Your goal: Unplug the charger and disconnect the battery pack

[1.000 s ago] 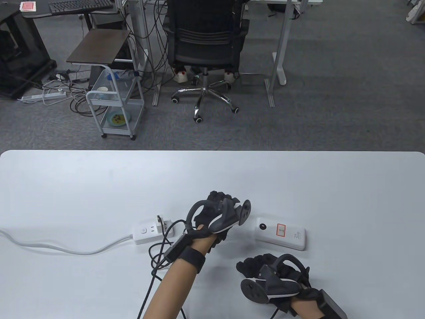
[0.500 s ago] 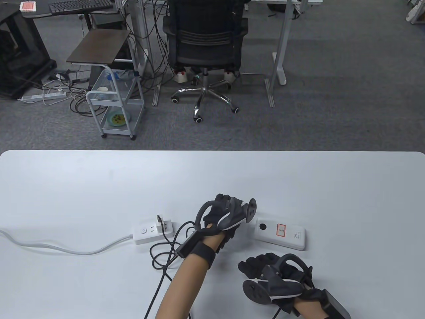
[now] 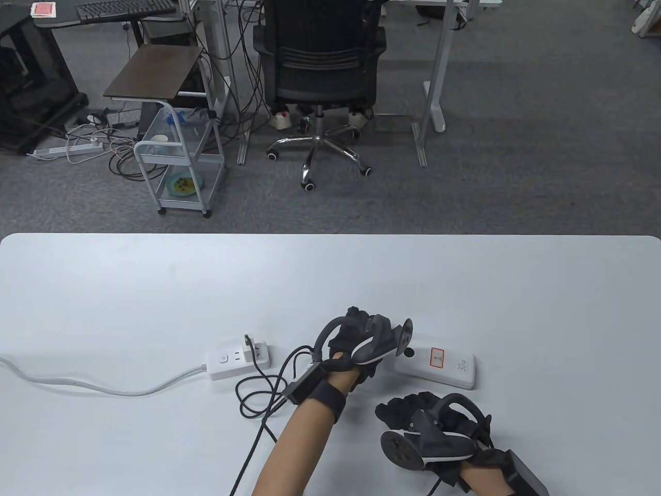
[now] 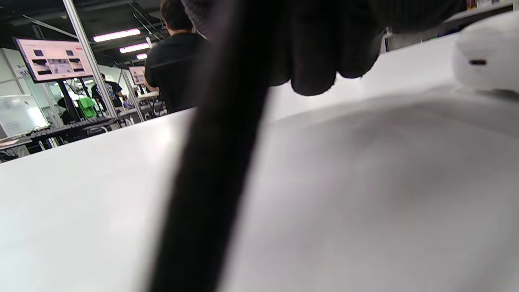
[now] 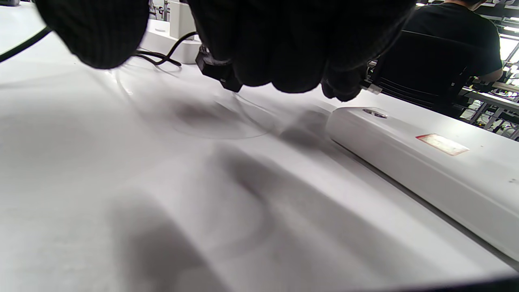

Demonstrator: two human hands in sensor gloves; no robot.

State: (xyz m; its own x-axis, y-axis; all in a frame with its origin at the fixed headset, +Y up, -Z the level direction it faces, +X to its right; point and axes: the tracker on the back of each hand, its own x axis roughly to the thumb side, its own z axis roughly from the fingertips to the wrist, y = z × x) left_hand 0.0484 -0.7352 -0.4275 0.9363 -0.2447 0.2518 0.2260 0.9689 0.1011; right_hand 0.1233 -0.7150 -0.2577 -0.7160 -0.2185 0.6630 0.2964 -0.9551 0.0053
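The white battery pack (image 3: 450,368) lies on the table right of centre; it also shows in the right wrist view (image 5: 425,170) and its end in the left wrist view (image 4: 488,56). My left hand (image 3: 364,336) hovers at the pack's left end with fingers (image 4: 312,61) curled; I cannot tell whether it holds anything. A white charger (image 3: 256,353) lies on the end of the white power strip (image 3: 227,360), prongs up and out of the sockets. A thin pale cable loop (image 5: 243,134) lies on the table. My right hand (image 3: 408,416) rests in front of the pack, fingers (image 5: 292,48) curled, holding nothing.
The power strip's grey cord (image 3: 103,387) runs off the table's left edge. Black glove cables (image 3: 258,398) loop beside my left wrist. Beyond the white table's (image 3: 155,289) far edge stand an office chair (image 3: 320,67) and a small trolley (image 3: 175,170).
My left hand has moved right, from between the power strip and the battery pack to over the pack's left end. The right hand has barely shifted.
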